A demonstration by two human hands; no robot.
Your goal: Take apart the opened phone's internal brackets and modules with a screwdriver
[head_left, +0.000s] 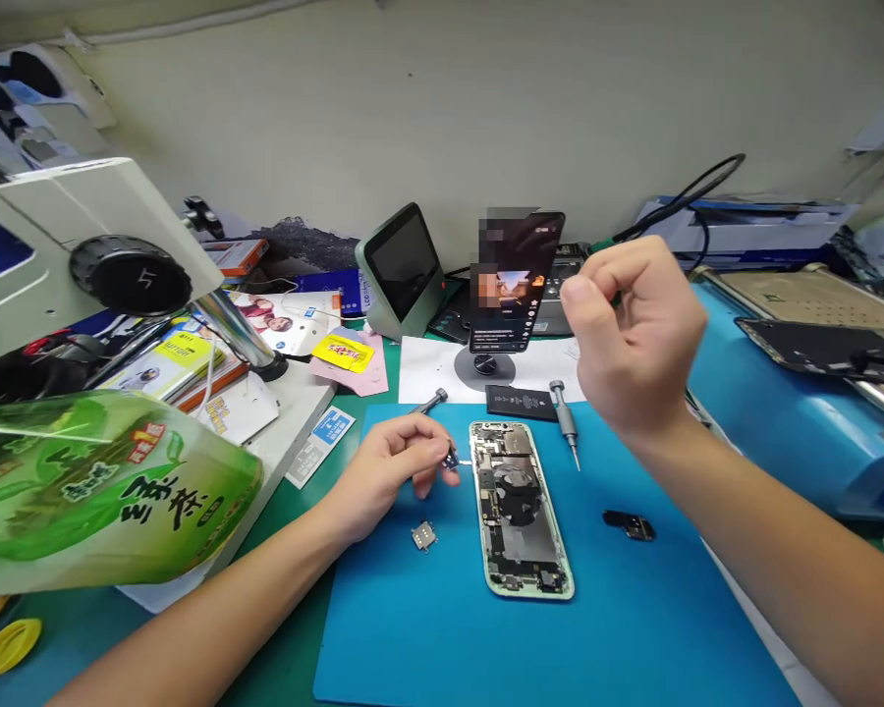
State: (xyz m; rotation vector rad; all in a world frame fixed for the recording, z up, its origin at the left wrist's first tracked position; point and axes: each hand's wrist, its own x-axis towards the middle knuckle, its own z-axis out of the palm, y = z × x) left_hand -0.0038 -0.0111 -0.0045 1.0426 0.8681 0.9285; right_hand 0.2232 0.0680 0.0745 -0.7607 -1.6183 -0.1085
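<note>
An opened phone [520, 506] with its insides exposed lies on a blue mat [545, 628]. My left hand [390, 471] rests on the mat just left of the phone, fingers pinched on a small dark part [451, 460] at the phone's upper left edge. My right hand [637, 339] is raised above the mat to the phone's right, fingers curled with thumb and forefinger pressed together; whatever they hold is too small to make out. A small square part [422, 535] lies below my left hand. A black part [630, 525] sits right of the phone.
Two screwdrivers [566, 422] [428, 403] and a black battery [522, 401] lie at the mat's top. A lit phone on a stand [514, 285] and a small screen device [402, 267] stand behind. A microscope [81, 250] and green bag [95, 491] are left; a blue machine [796, 403] right.
</note>
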